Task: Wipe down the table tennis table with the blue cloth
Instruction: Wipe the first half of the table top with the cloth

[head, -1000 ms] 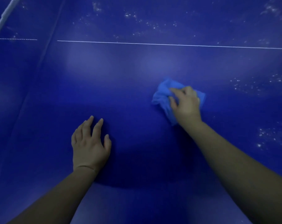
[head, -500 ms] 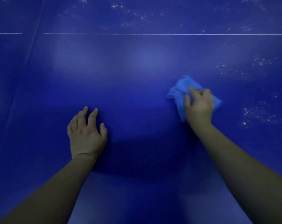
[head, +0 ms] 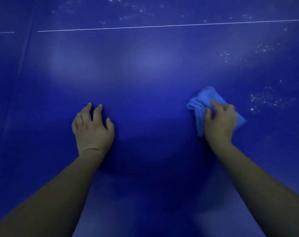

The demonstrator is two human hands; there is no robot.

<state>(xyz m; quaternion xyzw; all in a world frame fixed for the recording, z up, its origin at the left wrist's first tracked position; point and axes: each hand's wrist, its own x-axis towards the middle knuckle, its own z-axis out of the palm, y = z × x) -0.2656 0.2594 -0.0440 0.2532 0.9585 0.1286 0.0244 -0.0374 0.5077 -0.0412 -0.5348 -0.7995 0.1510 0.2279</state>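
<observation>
The dark blue table tennis table [head: 145, 74] fills the head view. A bunched light blue cloth [head: 199, 103] lies on it at the right of centre. My right hand [head: 219, 124] lies on top of the cloth, its fingers curled into it and pressing it onto the surface. The cloth's left folds and right corner stick out from under the hand. To the left, my left hand [head: 92, 129] rests on the bare table with its fingers spread and slightly bent, holding nothing.
A thin white line [head: 145, 27] crosses the table far ahead. White specks [head: 265, 100] dot the surface just right of the cloth, with more at the upper right and beyond the line. A seam runs down the left side.
My right hand has slid the cloth to the right across the table, towards the white specks. My left hand has stayed planted in the same place.
</observation>
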